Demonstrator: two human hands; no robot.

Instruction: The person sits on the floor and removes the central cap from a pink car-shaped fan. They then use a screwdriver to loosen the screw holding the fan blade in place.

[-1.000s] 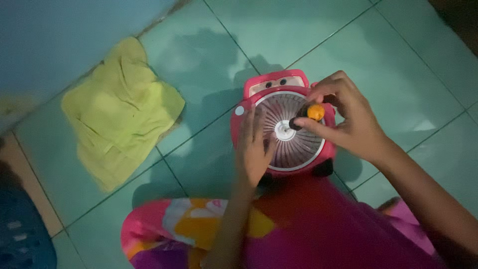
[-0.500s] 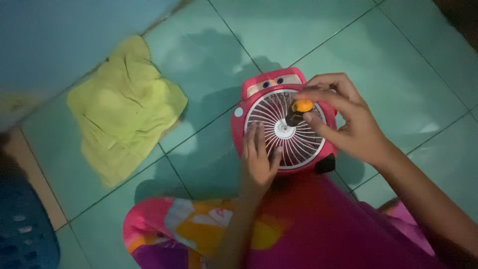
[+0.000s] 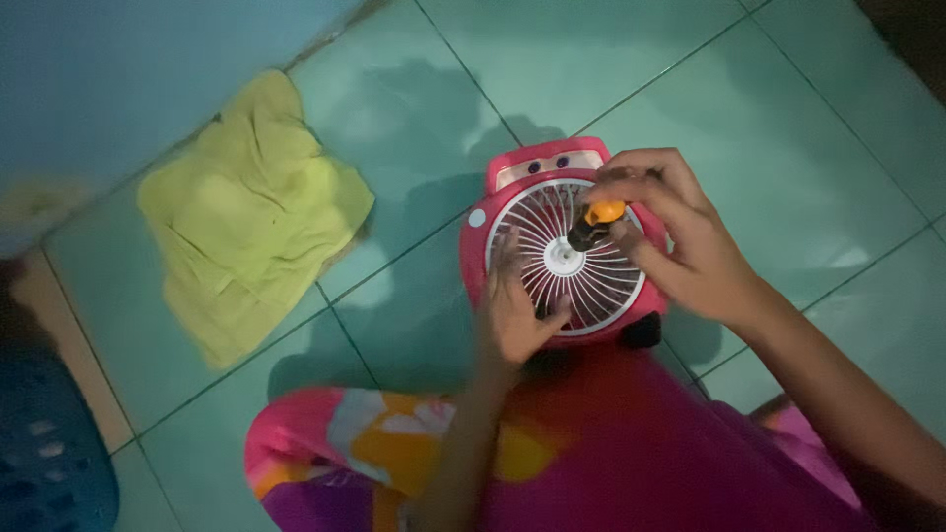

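Note:
A small pink fan (image 3: 552, 166) with a white round grille (image 3: 591, 286) lies face up on the green tiled floor, just in front of my lap. My right hand (image 3: 685, 246) grips a short screwdriver (image 3: 594, 224) with an orange and black handle, its tip at the white hub in the grille's middle. My left hand (image 3: 512, 305) rests flat on the grille's left and lower part, fingers spread over the ribs, holding the fan steady.
A crumpled yellow-green cloth (image 3: 246, 217) lies on the floor to the left of the fan. A blue plastic basket (image 3: 44, 453) shows at the lower left corner. My legs in bright patterned fabric (image 3: 414, 453) fill the bottom. A blue wall (image 3: 118, 69) runs along the upper left.
The screwdriver handle has swung from the grille's right side to lean over the hub. My left hand has slid a little lower on the grille. The view has shifted slightly.

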